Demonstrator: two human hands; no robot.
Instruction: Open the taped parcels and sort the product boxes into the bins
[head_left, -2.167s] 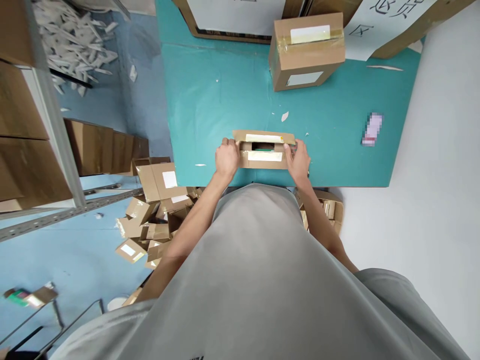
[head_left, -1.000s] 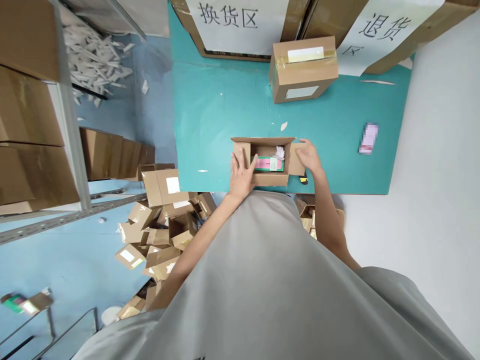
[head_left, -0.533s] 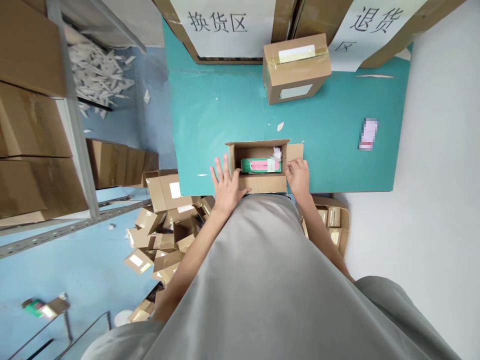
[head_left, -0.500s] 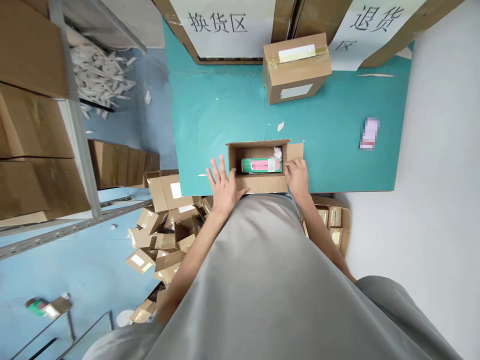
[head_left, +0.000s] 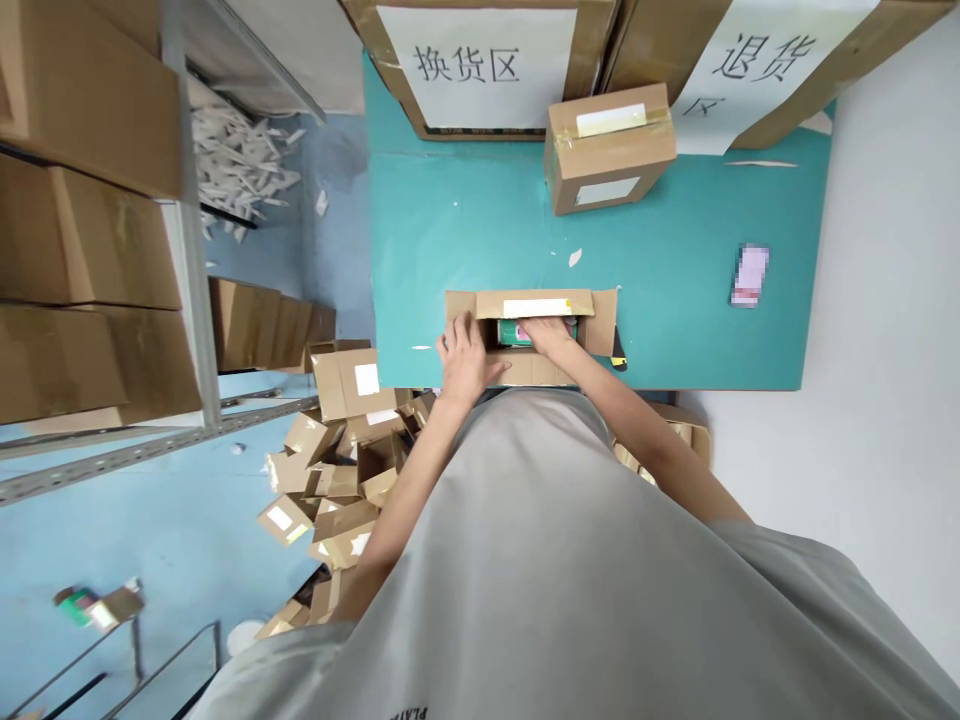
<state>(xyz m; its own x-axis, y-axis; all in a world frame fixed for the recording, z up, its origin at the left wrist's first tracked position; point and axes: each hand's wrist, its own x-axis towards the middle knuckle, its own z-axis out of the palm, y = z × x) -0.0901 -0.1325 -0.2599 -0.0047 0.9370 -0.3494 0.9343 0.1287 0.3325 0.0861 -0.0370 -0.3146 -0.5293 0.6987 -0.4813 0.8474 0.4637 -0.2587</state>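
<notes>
A small open cardboard box lies at the near edge of the teal table, its flaps spread out. Inside it sits a green and pink packet, mostly hidden. My right hand reaches down into the box, fingers curled over the packet. On the box's left side my left hand presses against the wall and flap, fingers bent round the edge.
A taped brown box stands at the table's far side, before two big cartons with paper signs. A pixelated card lies to the right. Several small boxes are heaped on the blue floor; shelving stands left.
The box flaps have been opened out. My right hand has moved from the right flap into the box, onto the packet. My left hand has closed onto the box's left side.
</notes>
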